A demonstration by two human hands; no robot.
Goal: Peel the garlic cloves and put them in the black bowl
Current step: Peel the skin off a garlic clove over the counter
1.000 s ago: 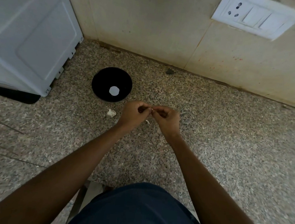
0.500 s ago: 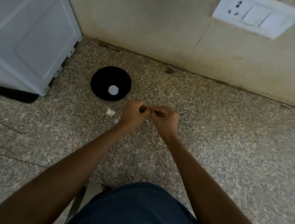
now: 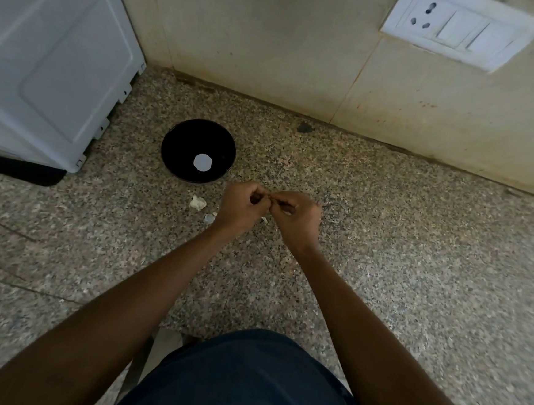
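A: Speckled granite counter point(image 3: 415, 246), tiled wall behind. Garlic clove not actually visible; judged to be hidden between the fingertips where both hands meet, centre of the counter.

B: Grip state?

A: Left hand point(image 3: 243, 205) and right hand point(image 3: 296, 217) both curled, fingertips pinched together at one spot; presumably on the clove, but the clove itself I cannot tell.

B: Surroundings?

A: Black bowl point(image 3: 181, 138) just beyond and left of the hands, pale round patch at its bottom. Papery white scraps point(image 3: 198, 202) on the counter between bowl and left hand. White appliance point(image 3: 53, 57) far left.

B: Risks?

A: Small, slick clove could squirt from the pinch and get lost on the speckle. Loose skin might ride into the bowl.
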